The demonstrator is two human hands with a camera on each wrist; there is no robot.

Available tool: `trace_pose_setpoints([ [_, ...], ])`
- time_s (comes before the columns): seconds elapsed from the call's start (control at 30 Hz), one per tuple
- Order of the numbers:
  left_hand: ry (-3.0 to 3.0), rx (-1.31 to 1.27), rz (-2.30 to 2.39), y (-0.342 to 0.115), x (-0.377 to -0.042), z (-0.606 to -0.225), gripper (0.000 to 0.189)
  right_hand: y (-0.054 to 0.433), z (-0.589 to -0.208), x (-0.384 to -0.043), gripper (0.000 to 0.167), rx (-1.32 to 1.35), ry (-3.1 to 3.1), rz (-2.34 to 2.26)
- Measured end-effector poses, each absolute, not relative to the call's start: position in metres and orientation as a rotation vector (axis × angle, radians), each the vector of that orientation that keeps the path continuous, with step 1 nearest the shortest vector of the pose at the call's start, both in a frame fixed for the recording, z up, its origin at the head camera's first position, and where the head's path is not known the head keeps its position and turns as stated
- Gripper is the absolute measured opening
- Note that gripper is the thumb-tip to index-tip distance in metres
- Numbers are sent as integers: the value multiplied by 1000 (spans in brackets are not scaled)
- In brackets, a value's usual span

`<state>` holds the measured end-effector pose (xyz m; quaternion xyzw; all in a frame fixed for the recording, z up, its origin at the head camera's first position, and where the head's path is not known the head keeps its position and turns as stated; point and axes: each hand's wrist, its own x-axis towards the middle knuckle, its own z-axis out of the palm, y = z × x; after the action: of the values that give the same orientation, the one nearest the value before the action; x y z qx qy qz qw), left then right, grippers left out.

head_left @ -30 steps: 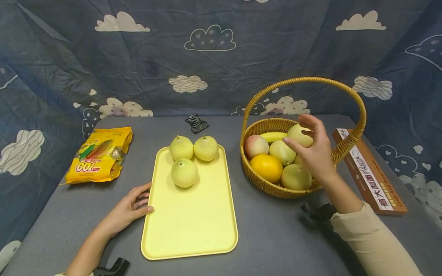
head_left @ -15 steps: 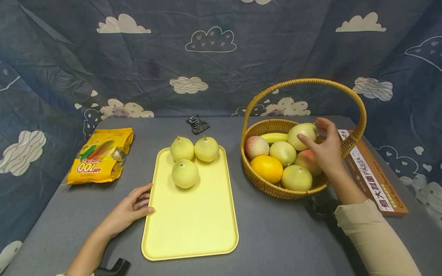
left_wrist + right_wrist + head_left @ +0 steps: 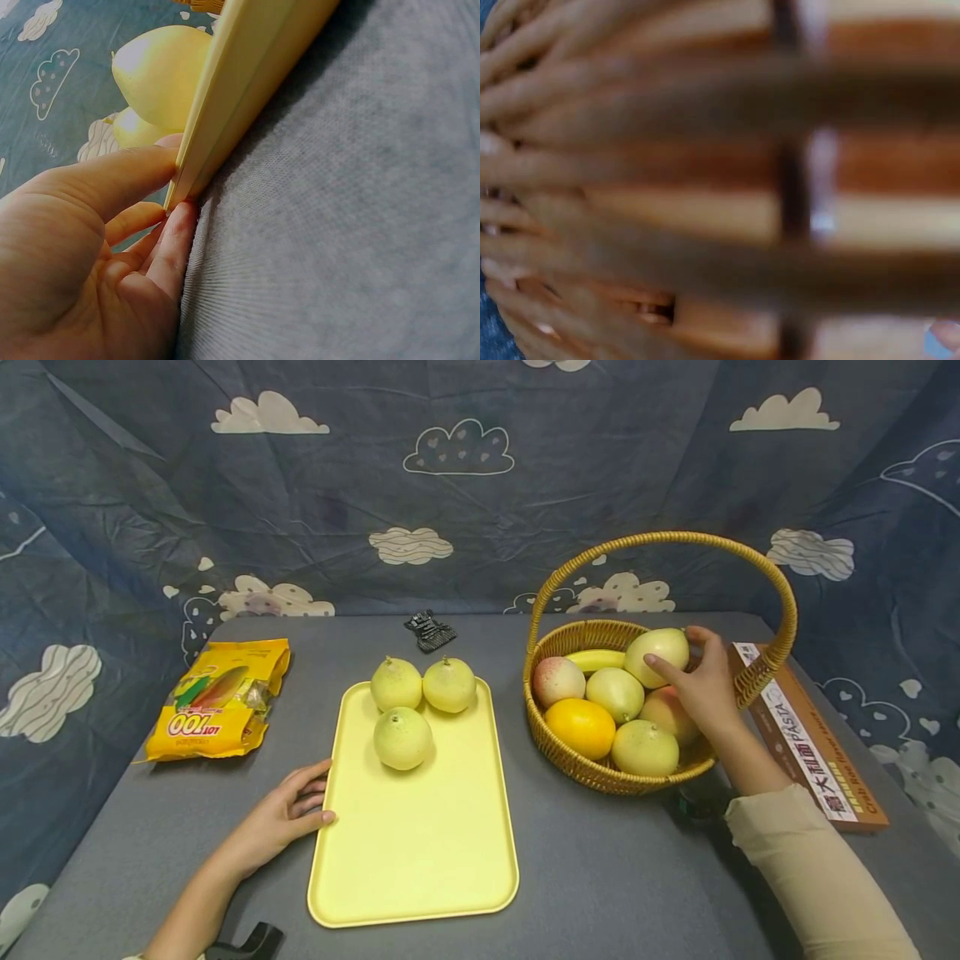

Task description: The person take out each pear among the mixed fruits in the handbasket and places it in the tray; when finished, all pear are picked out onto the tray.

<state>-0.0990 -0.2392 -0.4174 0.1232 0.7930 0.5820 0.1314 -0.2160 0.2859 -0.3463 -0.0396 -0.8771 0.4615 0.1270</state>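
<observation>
In the head view, my left hand [image 3: 281,810] pinches the left rim of a yellow tray [image 3: 420,852]. The left wrist view shows its thumb over the rim and fingers [image 3: 169,259] below. Three pale green round fruits with short stems sit on the tray's far part, one being the nearest fruit [image 3: 402,738]. My right hand [image 3: 705,681] holds another pale green fruit [image 3: 656,656] at the back right of a wicker basket [image 3: 585,768], thumb in front and fingers on its far right side. Blurred basket weave [image 3: 652,247] fills the right wrist view, hiding most of that hand.
More fruit lies in the basket: a peach [image 3: 558,681], a banana [image 3: 596,660], a yellow-orange fruit [image 3: 580,728] and pale green ones. The basket's tall handle [image 3: 667,537] arches overhead. A pasta box [image 3: 813,743], a yellow candy bag [image 3: 217,697] and a small black item [image 3: 431,631] lie on the table.
My right hand has shifted right, uncovering a reddish fruit, and its fingers have closed in around the pale green fruit at the back. The left hand stays on the tray rim.
</observation>
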Motion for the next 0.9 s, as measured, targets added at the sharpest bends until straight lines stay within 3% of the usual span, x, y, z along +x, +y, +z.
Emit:
trace_pose_setpoints([
  [0.53, 2282, 331, 1694, -238, -99, -417, 71, 295, -346, -224, 94, -153, -2667, 1338],
  [0.9, 2287, 336, 1691, -239, -100, -418, 72, 267, -323, -196, 85, 203, -2536, 1229],
])
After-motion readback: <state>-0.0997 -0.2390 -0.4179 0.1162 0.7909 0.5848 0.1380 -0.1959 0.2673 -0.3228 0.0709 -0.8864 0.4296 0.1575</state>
